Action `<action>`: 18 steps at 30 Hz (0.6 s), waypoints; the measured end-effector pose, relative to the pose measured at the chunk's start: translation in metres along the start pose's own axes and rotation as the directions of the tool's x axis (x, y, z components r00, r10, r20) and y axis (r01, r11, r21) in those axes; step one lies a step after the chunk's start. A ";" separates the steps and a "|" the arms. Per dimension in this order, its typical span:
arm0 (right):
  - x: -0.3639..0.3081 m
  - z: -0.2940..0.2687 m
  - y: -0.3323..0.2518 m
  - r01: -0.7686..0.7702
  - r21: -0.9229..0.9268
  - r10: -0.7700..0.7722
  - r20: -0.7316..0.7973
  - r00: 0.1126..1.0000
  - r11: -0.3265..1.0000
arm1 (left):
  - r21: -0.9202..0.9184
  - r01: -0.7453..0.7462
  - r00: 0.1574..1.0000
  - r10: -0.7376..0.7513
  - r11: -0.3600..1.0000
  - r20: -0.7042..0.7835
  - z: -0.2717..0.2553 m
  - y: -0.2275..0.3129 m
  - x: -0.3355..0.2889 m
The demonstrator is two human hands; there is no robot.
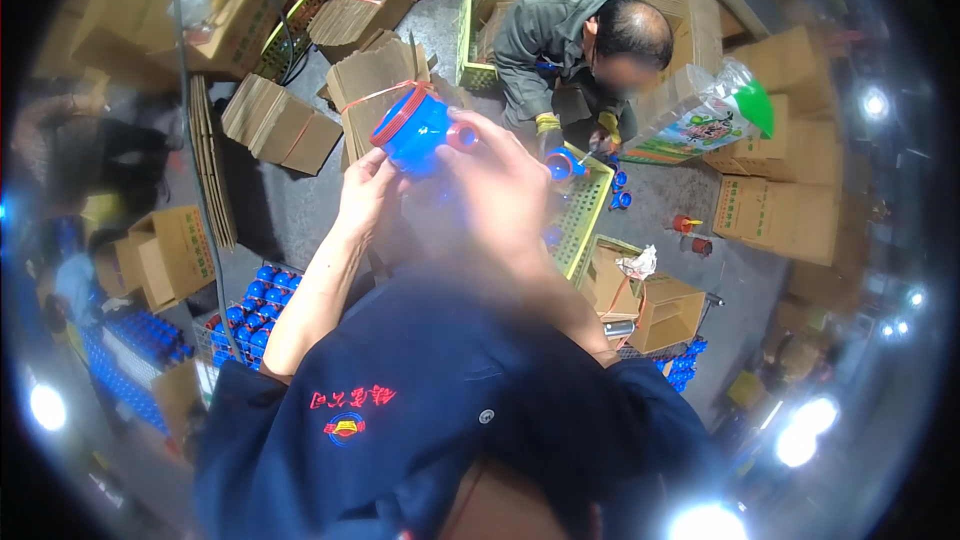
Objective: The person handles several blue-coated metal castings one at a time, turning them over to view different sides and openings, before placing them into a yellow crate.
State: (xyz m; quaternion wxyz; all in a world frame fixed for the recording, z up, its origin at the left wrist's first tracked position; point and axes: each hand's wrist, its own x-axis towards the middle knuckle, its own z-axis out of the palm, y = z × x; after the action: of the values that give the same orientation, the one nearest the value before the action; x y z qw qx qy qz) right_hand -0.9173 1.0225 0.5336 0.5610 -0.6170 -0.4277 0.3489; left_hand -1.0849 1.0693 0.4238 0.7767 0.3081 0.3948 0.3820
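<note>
A shiny blue fitting (pixel 416 137) with a wide red threaded mouth and a smaller red ring-shaped port is held up before me, tilted. My left hand (pixel 368 192) grips it from the lower left, thumb and fingers closed against its underside. On the other side my right hand (pixel 498 175) has its fingers on the body beside the red port; part of this hand is blurred. Just below the fitting, haze hides what lies between my forearms.
Across from me a co-worker (pixel 565 30) in grey, with yellow gloves, bends over blue fittings (pixel 565 166) by a yellow-green crate (pixel 590 225). Flattened cardboard (pixel 280 125) stands ahead left. A wire basket of blue balls or fittings (pixel 255 305) sits left; open boxes (pixel 665 310) stand right.
</note>
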 end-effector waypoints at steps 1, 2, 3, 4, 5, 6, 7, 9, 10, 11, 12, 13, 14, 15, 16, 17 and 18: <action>0.003 -0.001 0.004 0.196 -0.163 -0.194 0.030 0.981 0.967 | 0.016 0.007 1.000 -0.007 1.000 -0.007 0.001 -0.002 0.002; 0.004 -0.002 0.005 0.381 -0.312 -0.373 0.090 0.924 0.870 | 0.016 0.015 1.000 -0.015 1.000 0.023 -0.004 -0.005 0.005; 0.003 0.002 0.002 0.355 -0.283 -0.357 0.046 0.933 0.891 | 0.017 0.022 0.998 -0.023 1.000 0.052 -0.012 -0.011 0.009; 0.003 0.003 0.004 0.408 -0.321 -0.407 0.073 0.911 0.855 | 0.016 0.030 0.996 -0.031 0.999 0.082 -0.017 -0.014 0.012; 0.004 0.003 0.009 0.460 -0.356 -0.455 0.104 0.885 0.813 | -0.020 0.045 0.992 -0.042 0.999 0.122 -0.022 -0.015 0.013; 0.004 0.004 0.011 0.510 -0.388 -0.500 0.136 0.855 0.768 | -0.028 0.044 0.993 -0.041 0.999 0.108 -0.026 -0.016 0.012; 0.003 0.006 0.008 0.460 -0.329 -0.459 0.087 0.884 0.825 | -0.036 0.048 0.995 -0.044 0.998 0.095 -0.025 -0.016 0.011; 0.000 0.007 0.000 0.078 -0.042 -0.078 -0.014 0.997 0.996 | -0.084 0.047 0.996 -0.040 0.995 0.085 -0.009 0.000 0.002; -0.001 0.006 -0.002 -0.124 0.112 0.127 -0.020 0.992 0.986 | -0.042 -0.001 0.999 0.003 0.999 0.047 0.002 0.008 -0.003; 0.003 0.002 -0.001 -0.132 0.321 0.131 0.024 0.991 0.938 | -0.067 0.006 0.999 -0.004 0.998 0.034 0.002 0.012 -0.007; 0.007 0.000 0.002 -0.105 0.411 0.107 0.017 0.994 0.906 | -0.091 0.013 1.000 -0.011 0.996 0.020 0.000 0.014 -0.009; 0.010 -0.003 0.002 -0.093 0.393 0.101 0.002 0.995 0.915 | -0.075 0.026 0.999 -0.028 0.997 -0.025 -0.004 0.016 -0.012; 0.013 -0.006 0.002 -0.082 0.374 0.094 -0.013 0.995 0.924 | -0.072 0.021 0.999 -0.023 0.997 -0.033 -0.003 0.019 -0.016; 0.016 -0.010 0.006 -0.100 0.405 0.111 -0.005 0.994 0.909 | -0.070 0.016 0.999 -0.019 0.997 -0.041 -0.002 0.025 -0.022; 0.018 -0.013 0.003 -0.110 0.332 0.123 -0.018 0.992 0.937 | -0.068 0.015 0.999 -0.018 0.998 -0.050 0.001 0.031 -0.027; 0.019 -0.014 0.002 -0.125 0.361 0.143 -0.023 0.989 0.924 | -0.082 0.001 0.999 -0.004 0.997 -0.035 0.003 0.035 -0.030; 0.019 -0.014 0.001 -0.140 0.388 0.163 -0.028 0.986 0.911 | -0.081 -0.012 0.999 0.008 0.997 -0.043 0.006 0.040 -0.033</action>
State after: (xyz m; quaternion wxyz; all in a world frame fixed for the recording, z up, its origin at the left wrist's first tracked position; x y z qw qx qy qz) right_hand -0.8965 1.0345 0.5356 0.6550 -0.5362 -0.2848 0.4498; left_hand -1.1068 1.0613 0.4703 0.7781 0.2701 0.3937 0.4081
